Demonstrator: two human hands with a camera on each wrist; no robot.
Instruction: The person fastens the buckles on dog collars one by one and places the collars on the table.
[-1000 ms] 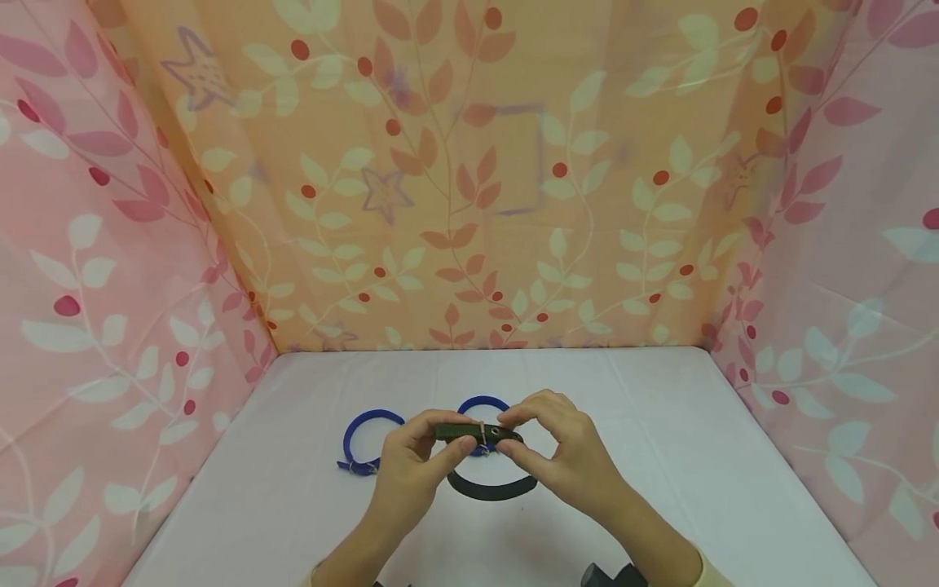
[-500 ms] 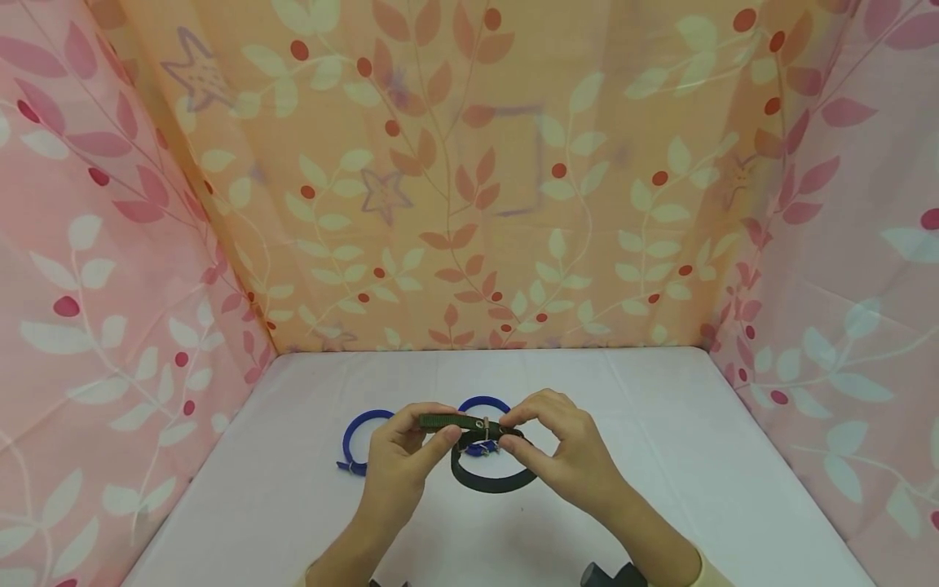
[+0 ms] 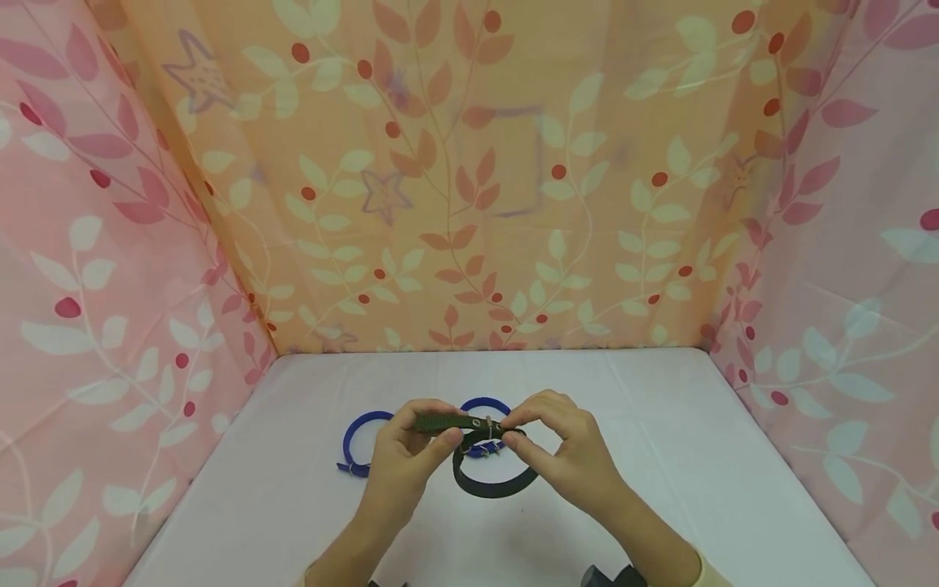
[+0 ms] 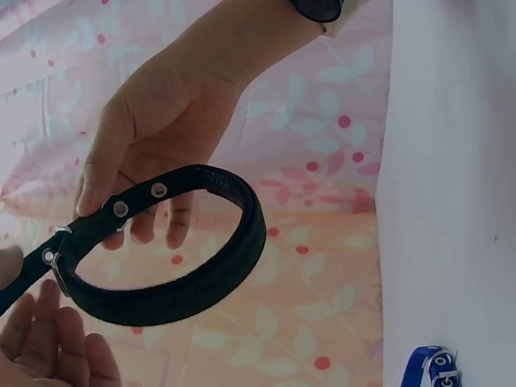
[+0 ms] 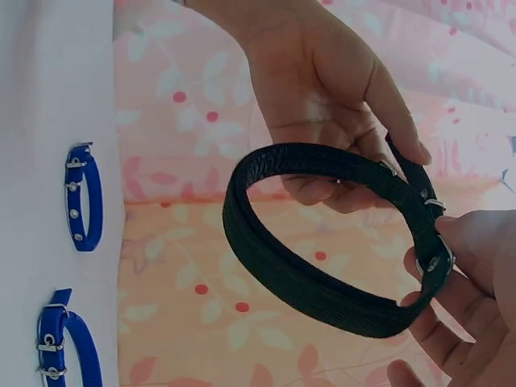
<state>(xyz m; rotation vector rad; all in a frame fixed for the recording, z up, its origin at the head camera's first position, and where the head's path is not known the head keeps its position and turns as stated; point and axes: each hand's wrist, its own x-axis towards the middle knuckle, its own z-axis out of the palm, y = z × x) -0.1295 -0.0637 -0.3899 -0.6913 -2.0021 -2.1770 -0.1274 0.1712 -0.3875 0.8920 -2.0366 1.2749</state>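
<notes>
A dark green dog collar with metal eyelets is held up above the table, its strap closed in a loop. My left hand grips the free strap end between thumb and fingers. My right hand pinches the collar beside the metal fittings with thumb and forefinger. A metal keeper crosses the strap between the hands. In the left wrist view, the eyelets and part of the buckle show. From the right wrist, the strap tip lies by my left hand; the buckle is beside my right fingers.
Two blue collars with metal buckles lie on the white table: one at the left, another behind the held collar. Dark objects show at the front edge. Patterned cloth walls stand behind and at both sides.
My left hand has shifted left and slightly up with the strap end. More strap now shows left of the keeper, with an eyelet there. My right hand has barely moved.
</notes>
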